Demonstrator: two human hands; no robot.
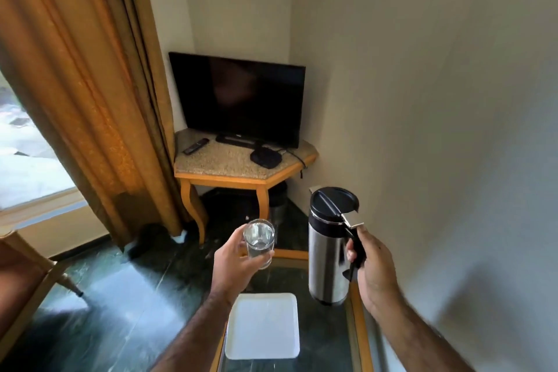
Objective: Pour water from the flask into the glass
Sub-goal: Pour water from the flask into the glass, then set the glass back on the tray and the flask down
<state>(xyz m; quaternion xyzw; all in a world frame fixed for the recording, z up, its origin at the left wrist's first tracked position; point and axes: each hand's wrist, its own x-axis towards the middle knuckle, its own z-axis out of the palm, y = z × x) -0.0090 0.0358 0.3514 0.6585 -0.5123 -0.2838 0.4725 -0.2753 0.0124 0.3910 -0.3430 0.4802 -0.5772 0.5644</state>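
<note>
A clear drinking glass (259, 243) is held upright in the air by my left hand (234, 270), above the far end of a glass-topped table. To its right a steel flask (327, 254) with a black lid stands upright, lifted just off the table. My right hand (373, 269) grips its black handle, thumb near the silver lever at the lid. The glass and flask are apart, about a hand's width between them. I cannot tell whether the glass holds any water.
A white square tray (262, 326) lies on the glass table with wooden frame (359, 335) below my hands. A wall runs close on the right. Farther off stand a corner stand (241, 172) with a television (238, 96), a curtain (90, 84), and a chair (27, 278) at left.
</note>
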